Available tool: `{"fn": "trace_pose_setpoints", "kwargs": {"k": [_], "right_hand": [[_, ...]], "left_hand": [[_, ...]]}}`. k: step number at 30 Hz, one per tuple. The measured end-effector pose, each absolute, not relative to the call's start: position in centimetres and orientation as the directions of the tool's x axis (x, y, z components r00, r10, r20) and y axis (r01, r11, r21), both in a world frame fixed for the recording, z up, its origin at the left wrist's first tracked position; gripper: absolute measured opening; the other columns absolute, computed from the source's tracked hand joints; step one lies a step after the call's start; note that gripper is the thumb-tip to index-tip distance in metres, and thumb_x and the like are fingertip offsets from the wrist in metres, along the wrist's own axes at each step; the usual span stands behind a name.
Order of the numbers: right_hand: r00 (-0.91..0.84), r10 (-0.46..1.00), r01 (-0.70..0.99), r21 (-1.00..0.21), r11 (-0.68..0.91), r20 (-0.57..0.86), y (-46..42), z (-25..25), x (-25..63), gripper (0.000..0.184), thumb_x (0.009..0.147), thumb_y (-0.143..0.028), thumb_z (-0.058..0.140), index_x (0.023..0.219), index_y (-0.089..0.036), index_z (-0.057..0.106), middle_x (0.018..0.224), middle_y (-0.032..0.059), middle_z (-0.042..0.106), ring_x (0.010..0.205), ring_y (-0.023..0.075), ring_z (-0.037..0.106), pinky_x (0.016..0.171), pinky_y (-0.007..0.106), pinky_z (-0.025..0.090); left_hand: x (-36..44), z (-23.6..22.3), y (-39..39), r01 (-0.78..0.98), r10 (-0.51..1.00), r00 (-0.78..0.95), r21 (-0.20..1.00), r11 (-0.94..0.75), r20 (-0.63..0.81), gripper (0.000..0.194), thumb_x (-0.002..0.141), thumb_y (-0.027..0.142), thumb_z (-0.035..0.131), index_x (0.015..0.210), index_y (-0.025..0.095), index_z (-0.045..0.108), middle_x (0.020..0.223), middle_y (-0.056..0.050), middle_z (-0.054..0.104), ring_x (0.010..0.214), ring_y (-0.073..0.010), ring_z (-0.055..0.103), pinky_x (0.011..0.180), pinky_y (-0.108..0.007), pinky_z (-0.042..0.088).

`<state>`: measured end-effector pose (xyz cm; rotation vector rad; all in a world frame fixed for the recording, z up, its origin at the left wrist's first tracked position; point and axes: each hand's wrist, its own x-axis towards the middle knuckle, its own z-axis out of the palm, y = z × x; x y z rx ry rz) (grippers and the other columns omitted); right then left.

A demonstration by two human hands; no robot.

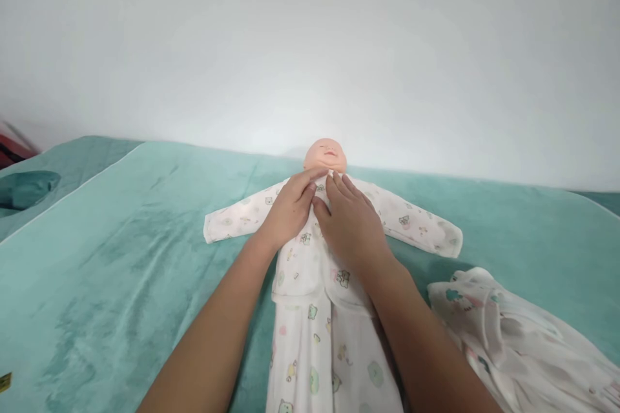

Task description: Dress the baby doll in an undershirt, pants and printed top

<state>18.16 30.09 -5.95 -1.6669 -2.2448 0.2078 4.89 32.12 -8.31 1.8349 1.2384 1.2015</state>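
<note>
A baby doll (325, 153) lies on its back, its bald head at the far end, by the white wall. It wears a white long-sleeved baby top (305, 258) with small animal prints, its sleeves stretched out to both sides. Matching baby trousers (314, 361) cover the legs below it. My left hand (294, 203) rests on the chest beside the neckline, fingers extended toward the collar. Flat on the other side of the chest lies my right hand (352, 216), fingers stretched toward the neck. My hands hide the middle of the chest and part of the collar.
Crumpled white printed baby clothing (513, 335) lies at the lower right. A soft green blanket (121, 258) covers the surface, with some wrinkles at left. Behind the doll stands a white wall (310, 64). Something red (12, 151) shows at the left edge.
</note>
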Motion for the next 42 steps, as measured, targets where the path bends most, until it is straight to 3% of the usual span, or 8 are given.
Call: {"fn": "trace_pose_setpoints", "kwargs": {"k": [7, 11, 15, 18, 23, 28, 37, 42], "right_hand": [[-0.218, 0.947, 0.910, -0.301, 0.285, 0.235, 29.6, -6.6, 18.2, 0.060, 0.100, -0.037, 0.033, 0.153, -0.008, 0.029, 0.155, 0.0122, 0.031, 0.146, 0.0233, 0.026, 0.117, 0.043, 0.030], [-0.264, 0.922, 0.908, -0.251, 0.337, 0.283, 29.3, -6.8, 18.1, 0.052, 0.100, -0.034, 0.033, 0.150, -0.021, 0.037, 0.155, 0.0090, 0.032, 0.145, 0.0272, 0.027, 0.113, 0.048, 0.032], [-0.261, 0.914, 0.911, -0.234, 0.339, 0.310, 29.1, -6.9, 17.8, 0.050, 0.100, -0.033, 0.033, 0.147, -0.017, 0.043, 0.154, 0.0116, 0.034, 0.143, 0.0285, 0.030, 0.112, 0.048, 0.032], [-0.271, 0.921, 0.884, -0.306, 0.353, 0.280, 29.5, -6.7, 18.3, 0.047, 0.100, -0.034, 0.035, 0.143, -0.020, 0.048, 0.153, 0.0075, 0.036, 0.144, 0.0277, 0.030, 0.113, 0.048, 0.031], [-0.314, 0.930, 0.737, -0.568, 0.366, 0.192, 30.9, -6.0, 19.9, 0.044, 0.097, -0.036, 0.039, 0.138, -0.025, 0.053, 0.148, 0.0008, 0.045, 0.143, 0.0228, 0.031, 0.116, 0.043, 0.030], [-0.254, 0.960, 0.593, -0.764, 0.253, 0.120, 31.7, -5.8, 20.8, 0.050, 0.092, -0.038, 0.048, 0.140, -0.025, 0.052, 0.148, 0.0007, 0.045, 0.142, 0.0204, 0.035, 0.118, 0.041, 0.029], [-0.256, 0.964, 0.498, -0.844, 0.200, 0.078, 31.9, -5.7, 21.1, 0.050, 0.086, -0.036, 0.056, 0.135, -0.027, 0.058, 0.147, -0.0003, 0.044, 0.141, 0.0223, 0.036, 0.117, 0.043, 0.029], [-0.132, 0.988, 0.433, -0.891, 0.135, 0.085, 32.2, -6.0, 20.9, 0.040, 0.083, -0.037, 0.057, 0.120, -0.027, 0.069, 0.126, 0.0008, 0.064, 0.115, 0.0226, 0.060, 0.100, 0.041, 0.047]], "left_hand": [[4.6, -8.4, 32.6, 0.423, 0.922, 0.130, 0.821, -0.383, 0.364, 0.038, 0.096, 0.024, 0.037, 0.125, 0.024, 0.062, 0.138, -0.004, 0.058, 0.130, -0.0193, 0.049, 0.114, -0.038, 0.035], [4.5, -8.5, 32.9, 0.405, 0.907, 0.167, 0.812, -0.421, 0.386, 0.040, 0.094, 0.022, 0.036, 0.122, 0.024, 0.065, 0.140, -0.004, 0.055, 0.133, -0.0197, 0.047, 0.116, -0.039, 0.034], [4.4, -8.7, 33.0, 0.387, 0.909, 0.157, 0.822, -0.417, 0.387, 0.040, 0.094, 0.022, 0.036, 0.122, 0.024, 0.065, 0.140, -0.004, 0.055, 0.132, -0.0195, 0.048, 0.115, -0.038, 0.035], [4.3, -8.7, 33.1, 0.367, 0.899, 0.182, 0.821, -0.438, 0.398, 0.041, 0.094, 0.020, 0.036, 0.122, 0.025, 0.065, 0.139, -0.004, 0.056, 0.131, -0.0191, 0.049, 0.114, -0.037, 0.036], [4.3, -8.6, 33.2, 0.358, 0.901, 0.192, 0.827, -0.434, 0.389, 0.042, 0.092, 0.018, 0.036, 0.125, 0.022, 0.063, 0.138, -0.005, 0.057, 0.131, -0.0188, 0.048, 0.115, -0.037, 0.034], [4.5, -8.6, 33.1, 0.360, 0.912, 0.166, 0.839, -0.409, 0.374, 0.044, 0.090, 0.016, 0.035, 0.124, 0.021, 0.062, 0.138, -0.005, 0.056, 0.131, -0.0188, 0.048, 0.115, -0.037, 0.034], [4.4, -8.4, 33.6, 0.399, 0.938, 0.149, 0.849, -0.346, 0.312, 0.048, 0.085, 0.013, 0.034, 0.122, 0.023, 0.065, 0.133, -0.003, 0.058, 0.128, -0.0188, 0.050, 0.115, -0.035, 0.034], [4.8, -8.4, 33.5, 0.398, 0.944, 0.104, 0.857, -0.327, 0.313, 0.045, 0.083, 0.013, 0.036, 0.116, 0.023, 0.066, 0.130, -0.002, 0.060, 0.126, -0.0191, 0.051, 0.113, -0.037, 0.036]]}}
